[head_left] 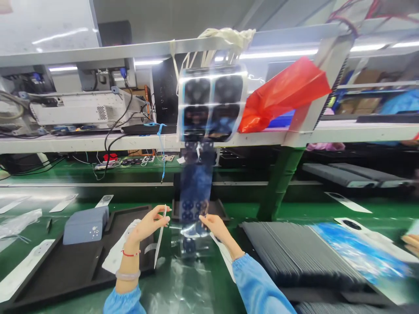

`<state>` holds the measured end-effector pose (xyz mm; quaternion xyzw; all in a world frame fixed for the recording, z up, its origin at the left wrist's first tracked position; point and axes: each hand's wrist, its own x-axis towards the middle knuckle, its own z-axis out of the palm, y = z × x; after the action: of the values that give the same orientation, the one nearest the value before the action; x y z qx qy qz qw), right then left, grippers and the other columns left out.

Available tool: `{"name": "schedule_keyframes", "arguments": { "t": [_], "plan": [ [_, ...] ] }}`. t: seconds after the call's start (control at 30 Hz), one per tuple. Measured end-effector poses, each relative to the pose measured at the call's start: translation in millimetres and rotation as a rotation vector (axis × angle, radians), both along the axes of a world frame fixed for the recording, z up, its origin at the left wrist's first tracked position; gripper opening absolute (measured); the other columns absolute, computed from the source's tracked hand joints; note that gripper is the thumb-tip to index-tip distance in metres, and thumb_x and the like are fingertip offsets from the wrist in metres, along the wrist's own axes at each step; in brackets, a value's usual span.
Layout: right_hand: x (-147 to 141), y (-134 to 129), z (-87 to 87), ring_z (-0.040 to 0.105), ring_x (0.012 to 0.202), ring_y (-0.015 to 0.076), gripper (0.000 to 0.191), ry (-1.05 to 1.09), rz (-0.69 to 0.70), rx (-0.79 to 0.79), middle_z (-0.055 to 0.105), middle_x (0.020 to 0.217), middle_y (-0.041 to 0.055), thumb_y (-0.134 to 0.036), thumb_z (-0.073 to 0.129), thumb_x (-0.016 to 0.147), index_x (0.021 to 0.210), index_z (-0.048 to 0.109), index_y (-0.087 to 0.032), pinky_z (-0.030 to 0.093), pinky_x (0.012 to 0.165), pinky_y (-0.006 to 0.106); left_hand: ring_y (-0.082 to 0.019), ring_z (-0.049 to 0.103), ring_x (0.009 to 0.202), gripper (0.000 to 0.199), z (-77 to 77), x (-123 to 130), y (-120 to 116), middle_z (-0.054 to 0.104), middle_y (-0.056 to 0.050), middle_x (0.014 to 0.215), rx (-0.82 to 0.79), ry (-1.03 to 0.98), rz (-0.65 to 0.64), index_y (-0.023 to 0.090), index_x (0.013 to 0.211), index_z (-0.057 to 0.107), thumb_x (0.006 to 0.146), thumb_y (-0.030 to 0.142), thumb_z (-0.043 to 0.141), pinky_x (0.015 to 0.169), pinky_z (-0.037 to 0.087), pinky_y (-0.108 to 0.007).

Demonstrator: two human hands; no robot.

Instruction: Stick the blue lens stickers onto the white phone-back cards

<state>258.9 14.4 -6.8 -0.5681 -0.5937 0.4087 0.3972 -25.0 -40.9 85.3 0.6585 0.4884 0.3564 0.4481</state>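
Note:
My left hand (151, 224) pinches the top of a thin, pale flat panel (160, 244), seen nearly edge-on. My right hand (212, 222) has its fingertips closed on the edge of a clear film strip (196, 183). The strip hangs down from a film roll (212, 102) with dark, phone-shaped pieces on it. Its lower end trails over the green bench (193, 288). Below my left wrist, a black tray (75, 272) holds a row of blue-grey phone back panels (87, 224) and a crumpled white cloth or glove (119, 253).
A second tray at right holds a dense row of dark panels (291, 248) beside blue shiny film (360, 248). A green-wrapped post (278, 183) rises behind. A red bag (284, 96) hangs from the shelf frame. Another person's hand (411, 242) shows at far right.

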Motion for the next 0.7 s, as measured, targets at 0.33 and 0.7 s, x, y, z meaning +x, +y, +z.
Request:
{"name": "schedule_keyframes", "arguments": {
  "t": [0.33, 0.7],
  "plan": [
    [26, -26, 6.3, 0.06, 0.061, 0.0122, 0.039, 0.028, 0.093, -0.119, 0.064, 0.07, -0.0024, -0.049, 0.065, 0.097, 0.079, 0.066, -0.015, 0.051, 0.06, 0.026, -0.03, 0.073, 0.081, 0.095, -33.6, 15, 13, 0.075, -0.012, 0.086, -0.346, -0.178, -0.439, 0.013, 0.112, 0.071, 0.048, 0.083, 0.078, 0.084, 0.058, -0.05],
    [6, -30, 59.3, 0.043, 0.05, 0.0134, 0.068, 0.303, -0.037, 0.107, 0.054, 0.055, -0.0005, -0.088, 0.063, 0.068, 0.061, 0.06, -0.02, 0.031, 0.049, 0.026, -0.031, 0.07, 0.065, 0.115, -15.4, 18, -19, 0.074, -0.011, 0.071, -0.187, -0.144, -0.175, 0.018, 0.112, 0.074, 0.045, 0.106, 0.043, 0.06, 0.054, -0.04]
  ]
}}
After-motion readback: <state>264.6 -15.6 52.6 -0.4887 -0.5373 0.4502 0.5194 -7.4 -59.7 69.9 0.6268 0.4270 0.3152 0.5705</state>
